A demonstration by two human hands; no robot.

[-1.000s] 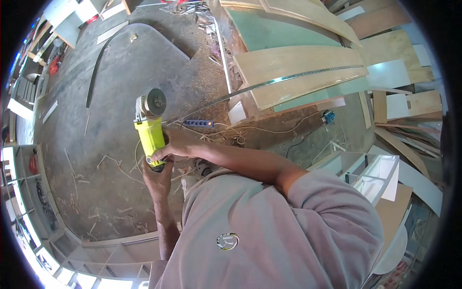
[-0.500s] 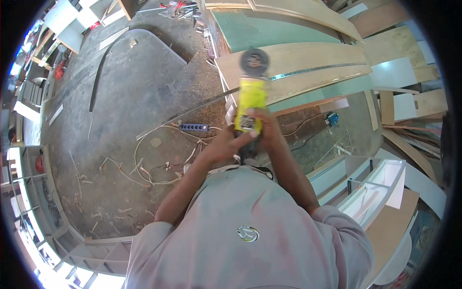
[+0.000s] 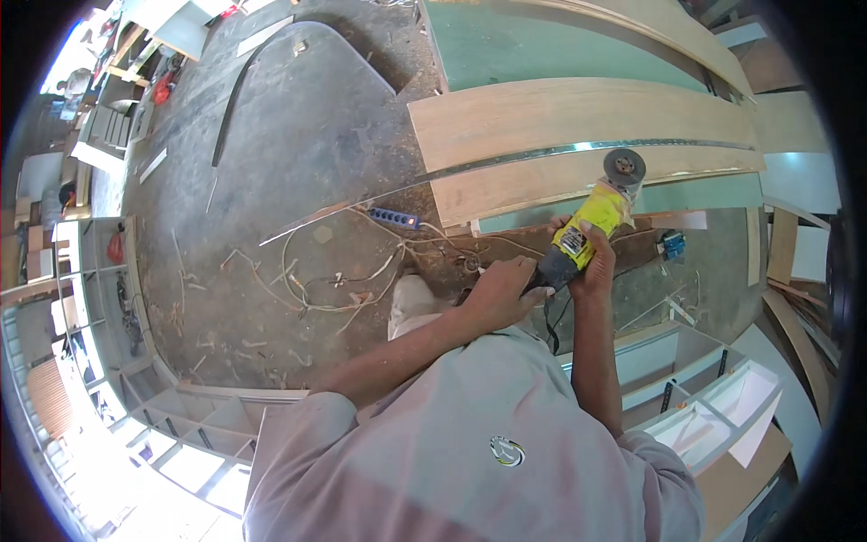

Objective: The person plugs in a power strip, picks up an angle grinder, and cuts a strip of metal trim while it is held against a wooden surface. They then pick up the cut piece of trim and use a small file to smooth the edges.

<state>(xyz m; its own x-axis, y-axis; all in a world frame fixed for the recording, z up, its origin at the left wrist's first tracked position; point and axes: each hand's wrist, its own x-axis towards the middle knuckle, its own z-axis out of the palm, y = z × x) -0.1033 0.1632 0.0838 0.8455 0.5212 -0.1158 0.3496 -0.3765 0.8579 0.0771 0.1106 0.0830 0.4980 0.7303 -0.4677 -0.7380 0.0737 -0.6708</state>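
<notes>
A yellow-green angle grinder with a dark rear end is held in front of me, its round disc pointing away and to the right. My right hand wraps round the yellow body. My left hand grips the dark rear end, with some of its fingers hidden. Just beyond the tool, a long thin metal strip lies across a pale wooden board, and its left end juts out past the board over the floor. The disc appears close to the strip; whether they touch I cannot tell.
On the floor at left lie a blue power strip, tangled cables and scraps. Green panels are stacked under the boards. A white cabinet frame stands at right, near a blue tool. Shelving frames stand at lower left.
Both hands have carried the angle grinder to the right and tilted it rightward. My view has shifted, and my left hand now sits further back on the tool.
</notes>
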